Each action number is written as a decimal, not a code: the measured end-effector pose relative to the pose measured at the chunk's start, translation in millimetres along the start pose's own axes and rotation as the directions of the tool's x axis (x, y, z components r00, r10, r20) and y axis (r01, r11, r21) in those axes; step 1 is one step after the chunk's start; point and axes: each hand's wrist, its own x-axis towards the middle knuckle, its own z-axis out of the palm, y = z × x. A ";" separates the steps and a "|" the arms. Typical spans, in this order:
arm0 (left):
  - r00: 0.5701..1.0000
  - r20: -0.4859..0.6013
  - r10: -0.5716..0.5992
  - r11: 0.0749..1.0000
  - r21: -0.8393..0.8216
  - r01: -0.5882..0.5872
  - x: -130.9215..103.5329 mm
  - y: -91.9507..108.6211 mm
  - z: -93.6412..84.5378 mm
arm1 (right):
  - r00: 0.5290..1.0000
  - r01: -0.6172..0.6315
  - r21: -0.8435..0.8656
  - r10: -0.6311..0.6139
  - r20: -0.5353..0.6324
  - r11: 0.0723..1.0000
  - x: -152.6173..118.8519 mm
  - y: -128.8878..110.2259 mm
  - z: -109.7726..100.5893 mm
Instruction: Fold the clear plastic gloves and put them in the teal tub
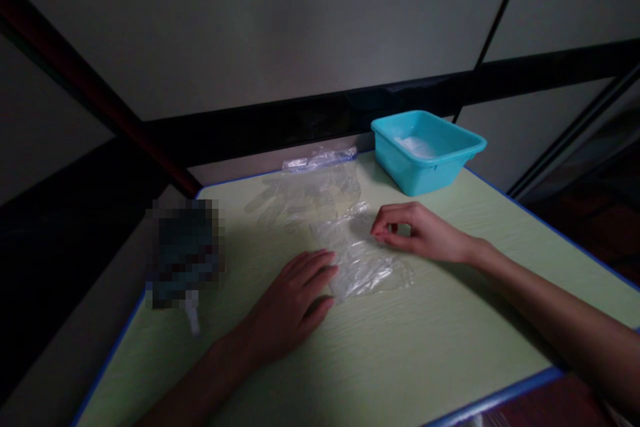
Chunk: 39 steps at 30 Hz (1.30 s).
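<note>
I record a crumpled clear plastic film (pixel 360 267) mid-desk (pixel 425 353), between both hands. The left hand (pixel 295 297) is palm-down, its fingertips at the film's left edge, grip wide. The right hand (pixel 415 230) is curled at the film's far right side, grip narrow; I cannot tell whether it pinches anything. Farther off lies a flat clear glove (pixel 300 197); a teal basin (pixel 433 180) stands far right.

Head cam — looks fwd/down, close over table (pixel 430 347).
</note>
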 end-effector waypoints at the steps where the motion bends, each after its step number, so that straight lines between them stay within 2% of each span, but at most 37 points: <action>1: 1.000 0.001 -0.001 1.000 -0.001 0.001 -0.1 0.1 0.0 | 0.997 0.053 -0.011 -0.052 0.058 0.999 -0.4 -3.5 1.0; 5: 1.000 0.015 -0.002 1.000 0.005 0.002 0.1 0.7 -0.4 | 0.943 0.242 -0.097 -0.211 0.259 0.965 -1.6 -12.3 9.9; 9: 0.999 0.033 0.000 1.000 0.017 0.000 0.5 1.2 -0.1 | 0.864 0.459 -0.306 -0.339 0.372 0.834 -3.4 -19.1 25.9; 11: 0.999 0.035 -0.001 1.000 0.020 0.000 0.1 1.1 0.1 | 0.841 0.525 -0.423 -0.374 0.391 0.738 -4.8 -23.5 34.4; 14: 1.000 0.015 0.006 1.000 0.014 -0.006 -1.2 0.6 0.5 | 0.832 0.554 -0.558 -0.407 0.376 0.617 -6.3 -29.2 44.6; 17: 1.000 0.009 0.012 1.000 0.011 -0.012 -2.2 0.3 0.8 | 0.836 0.546 -0.608 -0.422 0.351 0.577 -6.7 -31.0 51.2; 23: 0.999 0.008 0.031 0.999 0.027 -0.031 -0.9 0.0 1.5 | 0.873 0.483 -0.632 -0.387 0.297 0.606 -4.5 -25.7 55.2; 28: 0.999 -0.016 0.040 0.996 0.076 -0.039 0.5 -0.1 1.2 | 0.943 0.332 -0.547 -0.288 0.167 0.769 -1.7 -24.4 52.3; 32: 0.996 -0.076 0.046 0.991 0.125 -0.036 2.2 3.3 2.7 | 0.968 0.251 -0.425 -0.219 0.124 0.869 -1.0 -27.3 52.3; 35: 0.991 -0.125 0.046 0.988 0.155 -0.027 3.8 6.1 5.0 | 0.965 0.260 -0.397 -0.228 0.127 0.880 -1.8 -27.7 53.1; 39: 0.987 -0.146 0.071 0.982 0.185 -0.043 4.4 6.8 6.5 | 0.943 0.332 -0.481 -0.291 0.160 0.811 -3.4 -24.3 51.9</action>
